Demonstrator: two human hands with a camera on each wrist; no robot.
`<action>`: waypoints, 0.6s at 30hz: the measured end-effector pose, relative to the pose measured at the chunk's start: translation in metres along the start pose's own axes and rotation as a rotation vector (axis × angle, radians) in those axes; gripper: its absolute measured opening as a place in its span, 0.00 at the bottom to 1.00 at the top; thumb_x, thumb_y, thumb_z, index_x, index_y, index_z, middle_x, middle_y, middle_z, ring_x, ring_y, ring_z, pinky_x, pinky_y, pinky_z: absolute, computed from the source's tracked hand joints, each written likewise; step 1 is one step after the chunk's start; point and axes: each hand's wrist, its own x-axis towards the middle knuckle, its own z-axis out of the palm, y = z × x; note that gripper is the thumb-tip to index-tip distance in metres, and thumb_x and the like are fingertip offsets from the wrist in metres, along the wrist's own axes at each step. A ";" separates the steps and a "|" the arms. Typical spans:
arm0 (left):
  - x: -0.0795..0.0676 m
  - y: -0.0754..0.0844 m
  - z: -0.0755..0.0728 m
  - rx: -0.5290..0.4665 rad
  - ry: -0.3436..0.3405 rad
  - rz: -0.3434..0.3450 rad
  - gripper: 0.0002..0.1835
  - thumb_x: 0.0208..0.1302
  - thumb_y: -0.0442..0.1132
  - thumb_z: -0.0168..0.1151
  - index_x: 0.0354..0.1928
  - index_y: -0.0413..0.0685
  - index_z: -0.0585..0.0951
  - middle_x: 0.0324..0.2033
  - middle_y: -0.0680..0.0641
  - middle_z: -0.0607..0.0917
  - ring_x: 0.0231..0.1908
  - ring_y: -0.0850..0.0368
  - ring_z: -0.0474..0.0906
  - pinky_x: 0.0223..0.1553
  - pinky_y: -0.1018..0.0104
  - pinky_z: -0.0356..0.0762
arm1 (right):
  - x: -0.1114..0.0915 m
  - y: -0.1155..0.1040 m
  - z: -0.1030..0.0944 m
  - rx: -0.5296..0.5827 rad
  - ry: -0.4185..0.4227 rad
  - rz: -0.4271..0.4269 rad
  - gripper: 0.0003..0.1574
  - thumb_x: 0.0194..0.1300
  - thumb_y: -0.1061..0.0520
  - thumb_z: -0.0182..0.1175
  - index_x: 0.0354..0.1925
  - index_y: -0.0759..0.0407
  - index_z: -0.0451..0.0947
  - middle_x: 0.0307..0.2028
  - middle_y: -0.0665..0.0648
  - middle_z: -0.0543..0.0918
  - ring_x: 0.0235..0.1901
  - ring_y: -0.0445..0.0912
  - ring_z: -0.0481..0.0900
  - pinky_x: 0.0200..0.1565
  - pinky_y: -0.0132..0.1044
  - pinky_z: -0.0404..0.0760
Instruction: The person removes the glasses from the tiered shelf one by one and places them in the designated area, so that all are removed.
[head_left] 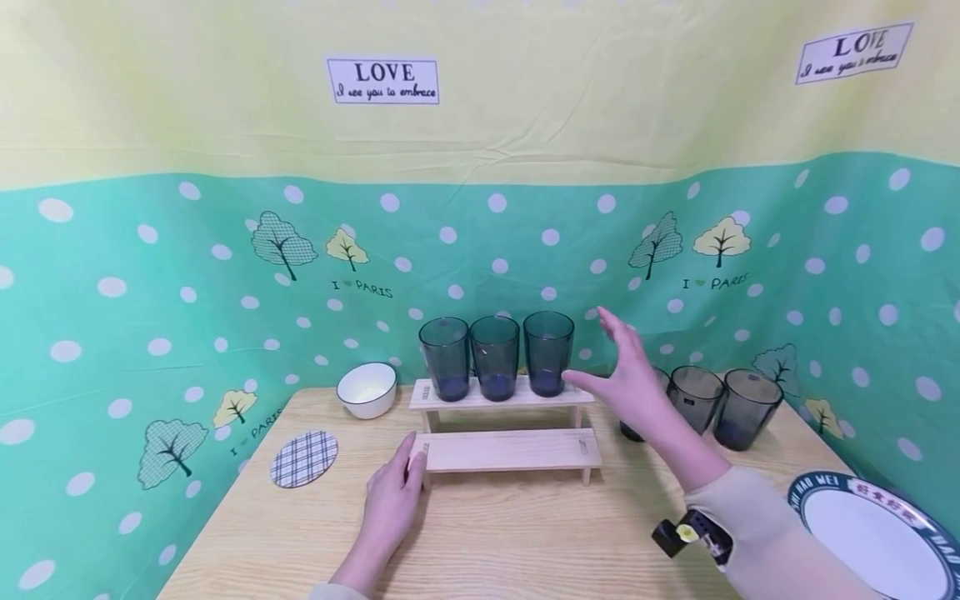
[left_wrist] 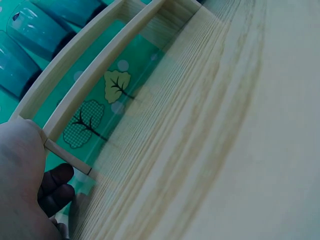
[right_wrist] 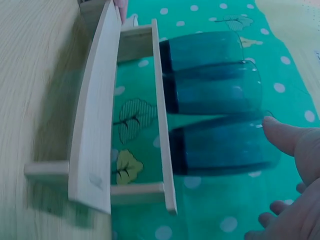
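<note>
A two-tier wooden rack (head_left: 510, 451) stands on the table, and three dark tinted glasses line its upper tier. My left hand (head_left: 392, 498) grips the left end of the lower tier, thumb at the front edge; in the left wrist view its fingers (left_wrist: 56, 187) curl beside the rack's end leg. My right hand (head_left: 633, 379) is beside the rightmost glass (head_left: 548, 354), thumb and fingers spread wide and nothing between them. In the right wrist view the thumb (right_wrist: 285, 136) comes up close to that glass's rim. The middle glass (head_left: 496, 358) and left glass (head_left: 446, 360) stand close together.
More tinted glasses (head_left: 744, 408) stand at the back right, partly behind my right forearm. A white bowl (head_left: 367, 391) and a checked coaster (head_left: 304, 459) lie left of the rack. A green-rimmed plate (head_left: 873, 537) is at the right. Patterned cloth (head_left: 495, 242) hangs behind the table.
</note>
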 end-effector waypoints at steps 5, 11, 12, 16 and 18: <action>-0.001 -0.001 0.000 0.004 0.005 0.001 0.30 0.90 0.51 0.51 0.82 0.43 0.71 0.68 0.35 0.84 0.67 0.28 0.79 0.75 0.27 0.61 | 0.008 -0.002 0.016 0.077 -0.015 0.012 0.71 0.70 0.49 0.80 0.91 0.44 0.42 0.86 0.62 0.55 0.85 0.61 0.53 0.78 0.70 0.62; -0.001 0.001 -0.001 -0.008 -0.013 -0.004 0.31 0.91 0.53 0.50 0.83 0.43 0.70 0.71 0.35 0.82 0.69 0.28 0.77 0.77 0.28 0.57 | 0.018 -0.001 0.032 0.117 -0.019 0.016 0.71 0.70 0.48 0.80 0.91 0.45 0.42 0.84 0.67 0.56 0.82 0.65 0.57 0.79 0.66 0.63; 0.000 0.001 -0.001 -0.009 -0.014 -0.004 0.31 0.91 0.52 0.50 0.83 0.43 0.70 0.71 0.35 0.82 0.69 0.28 0.77 0.77 0.28 0.57 | 0.019 -0.001 0.035 0.117 -0.018 0.019 0.72 0.70 0.48 0.80 0.91 0.45 0.42 0.84 0.67 0.56 0.82 0.66 0.57 0.79 0.66 0.63; 0.000 0.001 -0.001 -0.004 -0.010 0.001 0.30 0.90 0.52 0.50 0.82 0.42 0.71 0.70 0.35 0.82 0.69 0.28 0.77 0.76 0.28 0.58 | 0.026 0.006 0.042 0.105 -0.022 0.039 0.73 0.70 0.46 0.80 0.92 0.42 0.40 0.86 0.67 0.53 0.82 0.67 0.59 0.77 0.67 0.66; 0.000 0.001 -0.001 -0.002 -0.007 0.006 0.30 0.90 0.51 0.50 0.82 0.42 0.71 0.70 0.35 0.83 0.68 0.28 0.78 0.75 0.27 0.59 | 0.029 0.008 0.045 0.100 -0.026 0.049 0.73 0.70 0.46 0.80 0.92 0.40 0.39 0.87 0.66 0.52 0.81 0.67 0.59 0.76 0.68 0.68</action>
